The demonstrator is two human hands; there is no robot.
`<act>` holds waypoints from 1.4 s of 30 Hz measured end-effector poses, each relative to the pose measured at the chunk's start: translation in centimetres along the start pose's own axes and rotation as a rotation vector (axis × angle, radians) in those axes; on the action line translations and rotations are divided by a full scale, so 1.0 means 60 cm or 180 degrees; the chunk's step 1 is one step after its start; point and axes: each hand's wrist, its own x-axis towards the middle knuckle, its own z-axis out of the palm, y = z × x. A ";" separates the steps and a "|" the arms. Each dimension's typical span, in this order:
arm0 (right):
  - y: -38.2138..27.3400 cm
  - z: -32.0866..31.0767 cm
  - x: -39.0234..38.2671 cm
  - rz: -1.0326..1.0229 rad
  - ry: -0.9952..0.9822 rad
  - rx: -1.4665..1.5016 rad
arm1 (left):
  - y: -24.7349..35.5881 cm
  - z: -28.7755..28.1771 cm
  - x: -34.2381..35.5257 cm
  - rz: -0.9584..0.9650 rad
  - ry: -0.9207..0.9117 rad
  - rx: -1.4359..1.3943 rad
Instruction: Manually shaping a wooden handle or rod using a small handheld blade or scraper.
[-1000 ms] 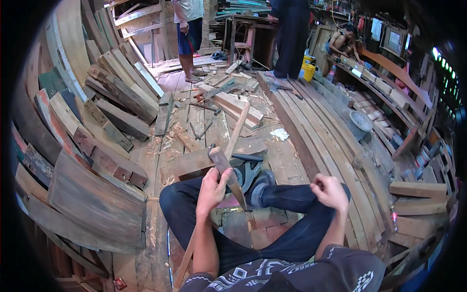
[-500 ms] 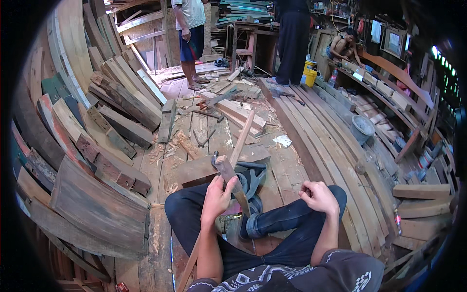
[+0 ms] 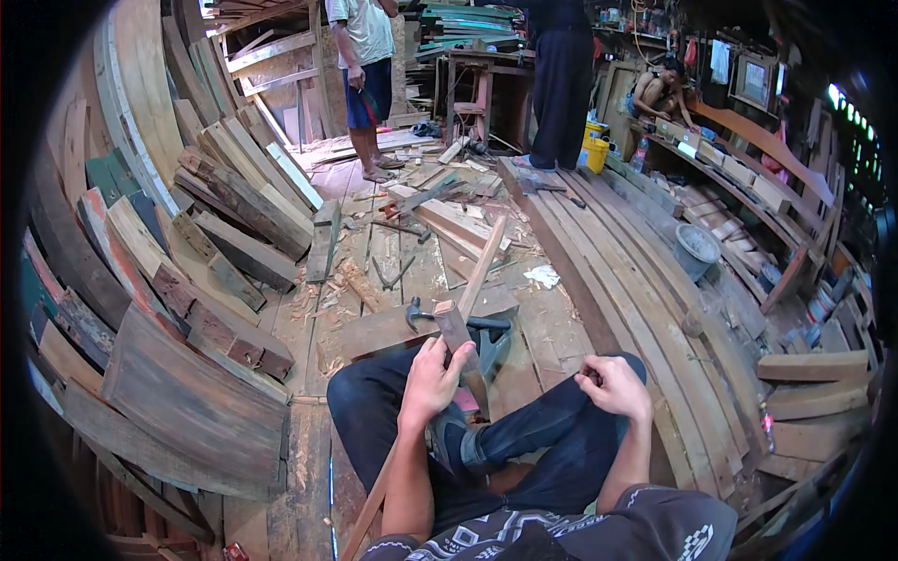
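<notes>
My left hand (image 3: 432, 379) is closed around a rectangular wooden block (image 3: 453, 324), which it holds up over my crossed legs. A long thin wooden strip (image 3: 484, 262) reaches forward past the block; another strip (image 3: 370, 505) shows beside my left forearm, and whether they are one piece is hidden. My right hand (image 3: 613, 383) rests on my right knee with its fingers curled in; what they hold, if anything, cannot be made out. Just beyond the block, a claw hammer (image 3: 414, 315) lies on a thick board (image 3: 379, 333).
Pincers (image 3: 393, 273) and wood shavings lie on the plank floor ahead. Stacked timber (image 3: 196, 393) leans at the left; long boards (image 3: 608, 252) run along the right, near a grey bucket (image 3: 697, 249). Two people stand at the back, and another person (image 3: 662, 93) works at the far right.
My left hand and the block have shifted a little to the right, and the strip's far end has swung right. Both knees have moved slightly inward, and more of the hammer head shows.
</notes>
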 end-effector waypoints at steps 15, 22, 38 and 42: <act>-0.064 0.079 0.027 -0.0527 0.0070 0.1012 | -0.092 0.021 0.011 -0.0622 -0.0669 -0.0488; -0.011 0.243 0.070 -0.0261 -0.0403 0.0528 | -0.187 0.080 0.020 -0.0709 -0.1051 -0.0739; 0.133 0.530 0.132 0.0926 -0.0848 0.0936 | -0.410 0.186 0.004 -0.0627 -0.0919 -0.0291; 0.175 0.590 0.119 0.1180 -0.0848 0.2136 | -0.421 0.185 -0.006 -0.0774 -0.1131 -0.0323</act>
